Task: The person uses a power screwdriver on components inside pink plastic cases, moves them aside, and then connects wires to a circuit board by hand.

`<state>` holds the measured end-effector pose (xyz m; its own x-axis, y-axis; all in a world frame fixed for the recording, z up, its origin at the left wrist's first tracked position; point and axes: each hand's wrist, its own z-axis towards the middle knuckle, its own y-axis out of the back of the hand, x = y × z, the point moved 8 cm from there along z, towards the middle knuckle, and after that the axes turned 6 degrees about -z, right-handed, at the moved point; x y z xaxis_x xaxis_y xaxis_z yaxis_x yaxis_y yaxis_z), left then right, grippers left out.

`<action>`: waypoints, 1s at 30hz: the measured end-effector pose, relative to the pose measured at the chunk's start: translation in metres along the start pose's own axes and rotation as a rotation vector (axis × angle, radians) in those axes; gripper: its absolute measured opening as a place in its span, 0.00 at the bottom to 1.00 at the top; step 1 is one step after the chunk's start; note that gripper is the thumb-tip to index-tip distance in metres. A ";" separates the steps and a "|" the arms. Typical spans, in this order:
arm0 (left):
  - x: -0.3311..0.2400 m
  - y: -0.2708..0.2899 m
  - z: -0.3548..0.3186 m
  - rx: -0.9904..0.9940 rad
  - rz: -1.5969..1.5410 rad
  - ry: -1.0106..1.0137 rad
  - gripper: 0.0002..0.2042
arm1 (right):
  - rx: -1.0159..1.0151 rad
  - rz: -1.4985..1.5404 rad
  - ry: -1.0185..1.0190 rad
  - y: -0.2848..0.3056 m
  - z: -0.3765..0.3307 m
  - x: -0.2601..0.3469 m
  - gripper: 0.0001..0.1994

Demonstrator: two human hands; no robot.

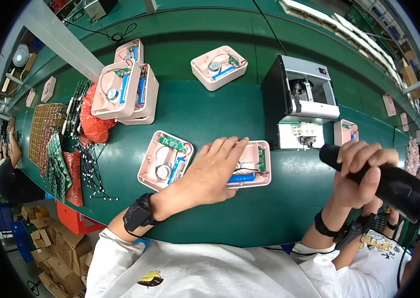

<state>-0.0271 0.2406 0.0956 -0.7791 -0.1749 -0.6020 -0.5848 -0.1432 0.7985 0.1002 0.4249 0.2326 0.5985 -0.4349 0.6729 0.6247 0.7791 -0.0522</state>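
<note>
Two pink plastic housings lie side by side on the green table in front of me. My left hand [210,171] stretches over the right-hand housing [264,178], fingers extended flat and covering its left part. Inside that housing show a green circuit board [262,158] and a blue battery [241,178]. The left-hand housing [146,171] holds a board, a round silver speaker [163,172] and a blue battery with wires. Raised at the right, my right hand [361,171] is wrapped round a black cylindrical tool [398,193]; its working tip cannot be made out.
A black and silver machine [301,94] stands at the back right. Stacked housings [115,94], a red bag [96,116], circuit boards [57,159] and loose wires [91,171] fill the left. Another housing [220,67] sits behind. Other people are at both sides.
</note>
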 end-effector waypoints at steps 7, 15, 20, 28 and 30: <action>0.009 -0.001 0.007 -0.047 -0.035 0.117 0.53 | 0.020 -0.109 -0.113 -0.002 0.000 -0.024 0.12; 0.006 -0.006 0.011 -0.124 0.045 0.119 0.54 | 0.103 0.075 -0.262 -0.059 -0.045 -0.010 0.18; 0.006 -0.007 0.007 -0.135 0.046 0.119 0.53 | 0.140 -0.016 -0.249 -0.064 -0.058 -0.028 0.18; 0.005 -0.009 0.005 -0.146 0.061 0.116 0.53 | 0.123 -0.012 -0.269 -0.064 -0.064 -0.041 0.18; 0.003 -0.007 0.007 -0.152 0.093 0.119 0.53 | 0.122 0.043 -0.290 -0.064 -0.064 -0.045 0.18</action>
<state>-0.0273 0.2474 0.0881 -0.7907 -0.3069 -0.5297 -0.4638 -0.2646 0.8455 0.0659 0.3658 0.1585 0.4440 -0.2670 0.8553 0.5264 0.8502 -0.0079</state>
